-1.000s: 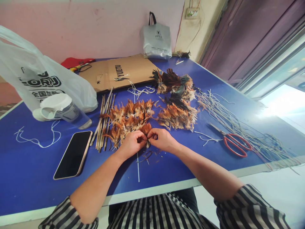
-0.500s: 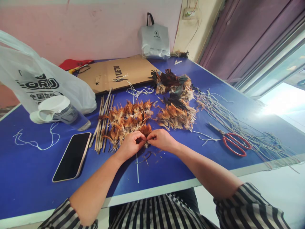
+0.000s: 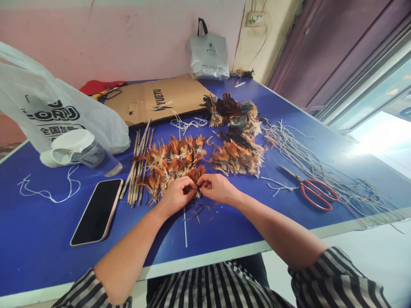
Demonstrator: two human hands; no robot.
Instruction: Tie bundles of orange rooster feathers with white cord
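Observation:
A small bunch of reddish-brown feathers [image 3: 196,173] is pinched at its lower end between both hands. My left hand [image 3: 178,191] is closed on it from the left, thumb against fingers. From the right, my right hand [image 3: 215,187] pinches at the same spot, its fingertips almost meeting the left ones. My fingers hide the base of the bunch, so any thread there cannot be made out. Just beyond the left hand lie rows of orange-brown feathers [image 3: 175,156] with white string among them. Another feather pile [image 3: 237,156] lies beyond the right hand.
Red-handled scissors [image 3: 317,194] and a tangle of cords [image 3: 308,158] lie right. Thin sticks [image 3: 138,164], a phone [image 3: 96,211], a lidded cup [image 3: 91,152] and a plastic bag [image 3: 86,113] are left. Dark feathers [image 3: 229,109] and flat cardboard [image 3: 160,96] lie farther back.
Almost nothing differs. Both hands stay at the feather bunch, and the right fingers have shifted very slightly.

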